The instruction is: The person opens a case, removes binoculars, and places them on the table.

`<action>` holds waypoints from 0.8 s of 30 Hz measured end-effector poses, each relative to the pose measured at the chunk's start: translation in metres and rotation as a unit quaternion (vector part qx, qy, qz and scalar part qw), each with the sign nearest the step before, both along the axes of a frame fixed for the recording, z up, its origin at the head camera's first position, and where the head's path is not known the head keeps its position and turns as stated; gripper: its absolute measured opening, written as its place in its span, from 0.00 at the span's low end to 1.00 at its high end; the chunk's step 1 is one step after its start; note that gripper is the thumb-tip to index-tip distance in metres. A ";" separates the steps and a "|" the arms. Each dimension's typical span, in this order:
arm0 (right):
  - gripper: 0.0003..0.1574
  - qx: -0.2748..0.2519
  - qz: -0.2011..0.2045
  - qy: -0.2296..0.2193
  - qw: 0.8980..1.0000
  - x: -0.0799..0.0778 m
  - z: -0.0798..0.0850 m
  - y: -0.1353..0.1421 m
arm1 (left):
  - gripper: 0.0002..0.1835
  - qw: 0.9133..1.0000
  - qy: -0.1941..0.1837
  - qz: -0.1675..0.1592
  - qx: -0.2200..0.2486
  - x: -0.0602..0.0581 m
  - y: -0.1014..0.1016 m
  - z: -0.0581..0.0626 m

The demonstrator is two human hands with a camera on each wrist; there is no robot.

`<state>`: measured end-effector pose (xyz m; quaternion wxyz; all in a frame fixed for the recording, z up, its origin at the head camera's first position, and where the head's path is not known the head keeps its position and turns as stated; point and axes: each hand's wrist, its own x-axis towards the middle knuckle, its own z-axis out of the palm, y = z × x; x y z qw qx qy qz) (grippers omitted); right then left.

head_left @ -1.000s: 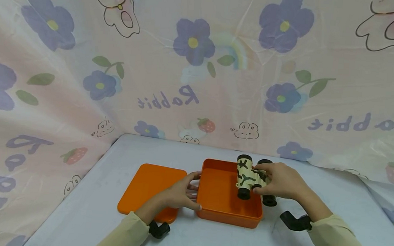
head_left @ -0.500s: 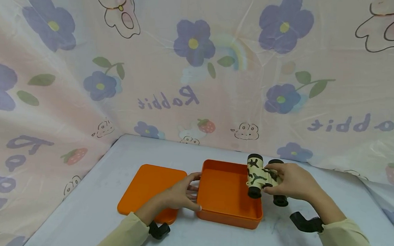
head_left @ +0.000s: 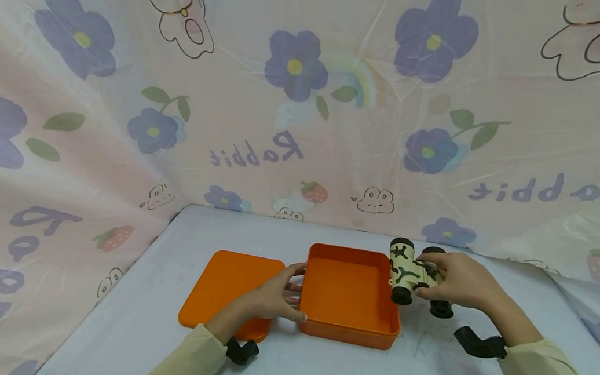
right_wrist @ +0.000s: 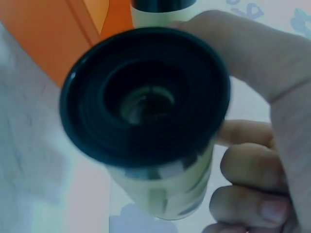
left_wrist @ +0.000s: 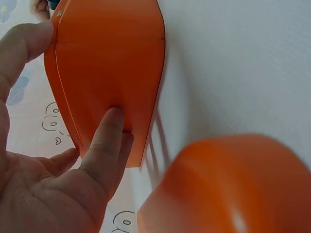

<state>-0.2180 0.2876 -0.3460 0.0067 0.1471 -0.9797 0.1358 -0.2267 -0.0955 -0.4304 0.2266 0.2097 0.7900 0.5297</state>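
Note:
My right hand (head_left: 463,280) grips a pair of camouflage binoculars (head_left: 402,271), cream with dark green patches and black ends, at the right rim of the orange box (head_left: 344,332). Thumb and fingers pinch the middle of the binoculars. One black eyepiece (right_wrist: 146,153) fills much of the right wrist view, with the other barrel behind it. On the box's left side rests my left hand (head_left: 271,295). In the left wrist view, its fingers (left_wrist: 104,145) lie nearly straight against the box's outer wall, with the thumb up at the rim. The box stands without a cover and holds nothing.
An orange lid (head_left: 236,276) lies flat on the white table (head_left: 128,326) left of the box, partly under my left forearm. A patterned curtain (head_left: 346,127) with flowers and rabbits hangs behind and to the left. Black wrist mounts (head_left: 479,343) stick out near both hands.
My right hand has carried the binoculars rightward, from above the box's right half to its right rim, so more of the box's inside shows. The left hand, box and lid have stayed put.

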 end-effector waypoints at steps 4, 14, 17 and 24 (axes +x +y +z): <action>0.47 -0.003 -0.002 -0.005 1.000 -0.002 -0.003 0.008 | 0.56 1.000 -0.001 0.002 -0.001 0.000 0.000 0.000; 0.49 -0.001 -0.007 -0.018 1.000 -0.004 -0.010 0.020 | 0.56 1.000 0.002 -0.001 0.001 -0.001 -0.001 -0.002; 0.50 -0.003 -0.011 -0.027 1.000 -0.004 -0.013 0.024 | 0.56 1.000 0.001 -0.003 0.003 -0.001 -0.001 -0.002; 0.51 -0.001 -0.025 -0.046 0.999 -0.006 -0.024 0.031 | 0.56 1.000 -0.006 0.001 0.007 -0.001 0.000 0.000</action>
